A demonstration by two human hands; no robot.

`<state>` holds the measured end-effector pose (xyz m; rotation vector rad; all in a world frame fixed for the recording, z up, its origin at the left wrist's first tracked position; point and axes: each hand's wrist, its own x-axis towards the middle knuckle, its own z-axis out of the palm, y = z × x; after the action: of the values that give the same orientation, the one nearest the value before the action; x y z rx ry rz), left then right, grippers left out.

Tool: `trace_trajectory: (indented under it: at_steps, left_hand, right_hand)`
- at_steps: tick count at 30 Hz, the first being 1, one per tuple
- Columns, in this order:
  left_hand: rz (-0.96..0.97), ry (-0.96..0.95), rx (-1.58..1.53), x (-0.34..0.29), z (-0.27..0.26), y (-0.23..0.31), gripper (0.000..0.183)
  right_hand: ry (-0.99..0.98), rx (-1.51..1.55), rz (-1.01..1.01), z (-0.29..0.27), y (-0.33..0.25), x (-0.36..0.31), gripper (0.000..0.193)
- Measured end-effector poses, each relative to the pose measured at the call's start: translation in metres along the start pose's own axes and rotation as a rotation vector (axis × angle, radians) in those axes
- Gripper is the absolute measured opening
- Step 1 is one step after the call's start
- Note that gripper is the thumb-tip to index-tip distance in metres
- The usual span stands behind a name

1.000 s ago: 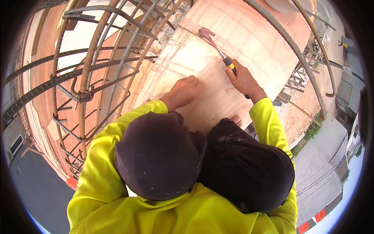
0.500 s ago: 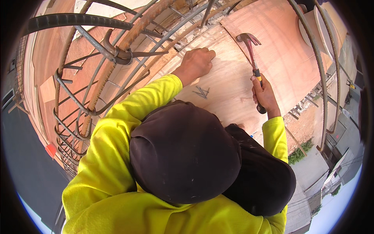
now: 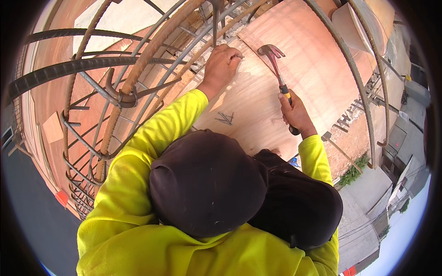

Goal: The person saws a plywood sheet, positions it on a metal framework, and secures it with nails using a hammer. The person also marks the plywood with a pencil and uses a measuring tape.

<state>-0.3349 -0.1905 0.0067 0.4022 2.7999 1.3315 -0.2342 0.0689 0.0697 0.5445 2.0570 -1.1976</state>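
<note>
My left hand (image 3: pixel 220 70) is closed in a pinch above the far left part of a pale plywood sheet (image 3: pixel 255 112). What its fingertips hold, if anything, is too small to make out. In my right hand (image 3: pixel 297 113) is a claw hammer (image 3: pixel 278 71), gripped by its black and yellow handle. Its reddish, worn head points away from me, over the seam with another plywood panel (image 3: pixel 304 41). Several loose nails (image 3: pixel 224 118) lie in a small heap on the sheet, between my hands and closer to my knees.
Bent steel bars (image 3: pixel 124 87) form a cage along my left. Further curved bars (image 3: pixel 350 64) arch over the right side. A curved plywood piece (image 3: pixel 352 27) stands at the far right. Past the sheet's right edge, rod ends (image 3: pixel 343 123) stick out above rough ground and green plants (image 3: pixel 353 174).
The view has shifted, so the sheet and nails sit further left and lower. My left hand has moved farther from the nails, and the hammer has come slightly left toward it.
</note>
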Motion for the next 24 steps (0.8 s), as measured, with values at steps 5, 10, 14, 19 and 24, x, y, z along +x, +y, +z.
trace_trajectory:
  at_steps: [5, 10, 14, 19, 24]
  left_hand:
    - [-0.298, 0.112, -0.313, 0.042, 0.027, -0.001, 0.013]
    - [-0.295, 0.181, -0.365, 0.06, 0.044, -0.007, 0.014]
    - [-0.116, 0.224, -0.229, 0.061, 0.05, -0.013, 0.012]
    - [0.012, 0.341, -0.146, 0.059, 0.059, -0.018, 0.013]
    - [-0.014, 0.37, -0.201, 0.059, 0.063, -0.019, 0.014]
  right_hand:
    - [-0.015, 0.012, -0.04, -0.002, 0.006, 0.003, 0.041]
    - [0.002, 0.028, -0.061, 0.0, 0.013, 0.006, 0.039]
    - [0.003, 0.021, -0.088, -0.001, 0.015, 0.009, 0.037]
    - [-0.014, 0.018, -0.107, -0.002, 0.015, 0.008, 0.037]
    - [0.014, 0.013, -0.141, 0.003, 0.021, 0.009, 0.036]
